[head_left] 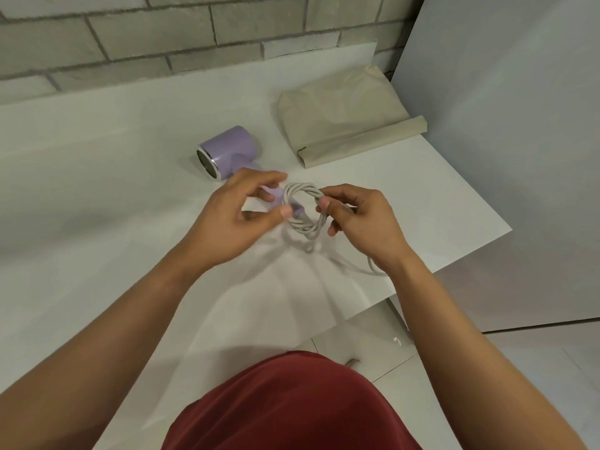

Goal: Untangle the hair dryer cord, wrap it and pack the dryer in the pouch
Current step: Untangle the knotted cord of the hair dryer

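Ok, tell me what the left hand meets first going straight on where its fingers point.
Probably the coiled cord, close against the left hand; the right hand pinching it lies beyond.

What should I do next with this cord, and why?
Probably wind the loose tail onto the coil. The right hand pinches the coil, the left hand grips the dryer by its handle, and the tail lies unwrapped on the table.

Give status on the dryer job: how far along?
Done: most of the cord is wound into a coil at the dryer handle. In hand: the left hand grips the handle beside the coil, and the right hand pinches the coil. Left: a loose tail trails under the right wrist, and the dryer is not yet in the pouch, which lies flat behind it on the table.
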A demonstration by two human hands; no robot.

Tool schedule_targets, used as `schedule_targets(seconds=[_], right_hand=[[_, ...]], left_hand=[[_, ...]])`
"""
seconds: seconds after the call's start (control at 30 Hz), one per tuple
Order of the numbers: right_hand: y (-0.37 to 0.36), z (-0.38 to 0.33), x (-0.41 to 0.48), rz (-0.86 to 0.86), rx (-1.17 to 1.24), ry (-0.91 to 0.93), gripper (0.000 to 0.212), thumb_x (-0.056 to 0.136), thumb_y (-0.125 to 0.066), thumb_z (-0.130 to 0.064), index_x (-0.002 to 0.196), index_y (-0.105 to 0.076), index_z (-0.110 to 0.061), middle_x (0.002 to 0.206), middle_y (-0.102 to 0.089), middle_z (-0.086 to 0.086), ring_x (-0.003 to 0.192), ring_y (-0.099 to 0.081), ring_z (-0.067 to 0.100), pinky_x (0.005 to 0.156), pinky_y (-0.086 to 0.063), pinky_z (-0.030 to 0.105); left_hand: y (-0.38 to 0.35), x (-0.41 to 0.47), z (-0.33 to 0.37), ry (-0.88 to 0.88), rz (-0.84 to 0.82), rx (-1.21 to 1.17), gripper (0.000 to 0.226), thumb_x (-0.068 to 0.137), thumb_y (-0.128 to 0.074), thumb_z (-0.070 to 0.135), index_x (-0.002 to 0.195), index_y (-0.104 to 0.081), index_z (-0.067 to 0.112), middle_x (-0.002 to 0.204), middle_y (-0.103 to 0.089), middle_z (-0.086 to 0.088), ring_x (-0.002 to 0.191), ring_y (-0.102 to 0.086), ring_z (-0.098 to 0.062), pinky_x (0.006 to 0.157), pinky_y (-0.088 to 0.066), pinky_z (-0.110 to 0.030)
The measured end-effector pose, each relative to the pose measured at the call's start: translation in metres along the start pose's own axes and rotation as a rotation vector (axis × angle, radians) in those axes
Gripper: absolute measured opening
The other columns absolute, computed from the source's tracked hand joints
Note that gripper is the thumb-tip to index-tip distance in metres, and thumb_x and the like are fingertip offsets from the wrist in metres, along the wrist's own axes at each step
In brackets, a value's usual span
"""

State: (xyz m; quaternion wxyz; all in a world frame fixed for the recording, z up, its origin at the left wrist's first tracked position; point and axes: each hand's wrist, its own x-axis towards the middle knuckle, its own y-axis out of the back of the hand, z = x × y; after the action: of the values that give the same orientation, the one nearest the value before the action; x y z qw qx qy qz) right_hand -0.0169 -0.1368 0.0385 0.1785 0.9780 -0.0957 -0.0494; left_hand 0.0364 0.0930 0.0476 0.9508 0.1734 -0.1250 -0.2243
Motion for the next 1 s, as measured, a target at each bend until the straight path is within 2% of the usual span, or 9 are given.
schedule_targets(seconds=[0.07,0.13,0.23,0.3,0.4,0.53,0.73,0.9,1.0], right_hand=[[-0.003,0.005,-0.006,0.045,0.0,0.039,0.016,0.1,-0.069,-0.022,0.112,-0.079,-0.018,0.092,-0.078,-0.006,0.057,-0.064,0.013,0.064,-0.052,0.028],[-0.006,0.009,-0.011,0.054,-0.018,0.074,0.018,0.1,-0.07,-0.024,0.115,-0.079,-0.021,0.09,-0.078,-0.009,0.058,-0.061,0.009,0.065,-0.049,0.023],[-0.011,0.01,-0.013,0.098,-0.08,0.137,0.02,0.097,-0.074,-0.028,0.116,-0.08,-0.025,0.096,-0.074,-0.014,0.074,-0.064,0.0,0.072,-0.049,0.022],[-0.011,0.009,-0.013,0.197,-0.179,0.166,0.022,0.092,-0.079,-0.032,0.113,-0.081,-0.027,0.099,-0.065,-0.013,0.083,-0.062,0.0,0.072,-0.046,0.017],[-0.005,0.002,-0.016,0.249,-0.307,0.23,0.018,0.092,-0.079,-0.029,0.11,-0.079,-0.025,0.092,-0.058,-0.01,0.08,-0.06,0.004,0.07,-0.045,0.013],[-0.002,-0.002,-0.021,0.207,-0.336,0.229,0.012,0.093,-0.077,-0.022,0.104,-0.082,-0.025,0.086,-0.067,-0.006,0.075,-0.062,0.01,0.071,-0.052,0.025],[-0.013,-0.006,-0.024,0.238,-0.13,0.096,0.008,0.087,-0.083,-0.02,0.087,-0.076,-0.024,0.074,-0.071,-0.007,0.071,-0.064,0.007,0.065,-0.051,0.02],[-0.023,-0.007,-0.02,0.334,-0.104,0.08,0.018,0.085,-0.085,-0.022,0.084,-0.067,-0.026,0.07,-0.068,-0.011,0.068,-0.064,0.006,0.061,-0.049,0.017],[-0.023,-0.008,-0.016,0.343,-0.208,0.07,0.026,0.083,-0.086,-0.03,0.09,-0.062,-0.03,0.067,-0.065,-0.015,0.063,-0.062,0.005,0.058,-0.048,0.019]], left_hand=[[-0.002,0.009,0.006,0.244,0.005,-0.149,0.039,0.092,-0.074,0.034,0.129,-0.067,0.022,0.111,-0.065,0.006,0.098,-0.069,-0.009,0.085,-0.062,-0.032],[-0.002,0.017,0.008,0.33,-0.07,-0.169,0.037,0.092,-0.075,0.032,0.127,-0.069,0.02,0.107,-0.069,0.005,0.099,-0.072,-0.012,0.084,-0.063,-0.031],[-0.006,0.023,0.009,0.295,-0.174,-0.124,0.021,0.097,-0.071,0.022,0.117,-0.075,0.017,0.098,-0.079,0.0,0.093,-0.075,-0.011,0.081,-0.063,-0.029],[-0.009,0.025,0.01,0.288,-0.15,-0.11,0.016,0.098,-0.07,0.017,0.112,-0.076,0.016,0.088,-0.079,0.002,0.085,-0.075,-0.008,0.079,-0.063,-0.03],[-0.011,0.028,0.01,0.287,-0.051,-0.112,0.013,0.098,-0.07,0.017,0.108,-0.078,0.02,0.078,-0.075,0.011,0.082,-0.072,-0.007,0.078,-0.064,-0.031],[-0.009,0.031,0.016,0.264,-0.07,-0.101,0.011,0.098,-0.07,0.016,0.103,-0.077,0.022,0.075,-0.074,0.011,0.075,-0.071,-0.004,0.073,-0.065,-0.032],[-0.007,0.034,0.02,0.265,-0.13,-0.122,0.015,0.095,-0.071,0.008,0.11,-0.071,0.012,0.082,-0.075,0.003,0.072,-0.071,-0.009,0.077,-0.065,-0.04],[-0.011,0.035,0.025,0.26,-0.151,-0.128,0.029,0.088,-0.079,0.006,0.111,-0.062,0.014,0.093,-0.071,-0.01,0.076,-0.071,-0.021,0.078,-0.065,-0.046],[-0.013,0.035,0.027,0.23,-0.172,-0.106,0.034,0.087,-0.082,0.009,0.111,-0.059,0.017,0.098,-0.071,-0.008,0.08,-0.073,-0.024,0.078,-0.065,-0.045]])
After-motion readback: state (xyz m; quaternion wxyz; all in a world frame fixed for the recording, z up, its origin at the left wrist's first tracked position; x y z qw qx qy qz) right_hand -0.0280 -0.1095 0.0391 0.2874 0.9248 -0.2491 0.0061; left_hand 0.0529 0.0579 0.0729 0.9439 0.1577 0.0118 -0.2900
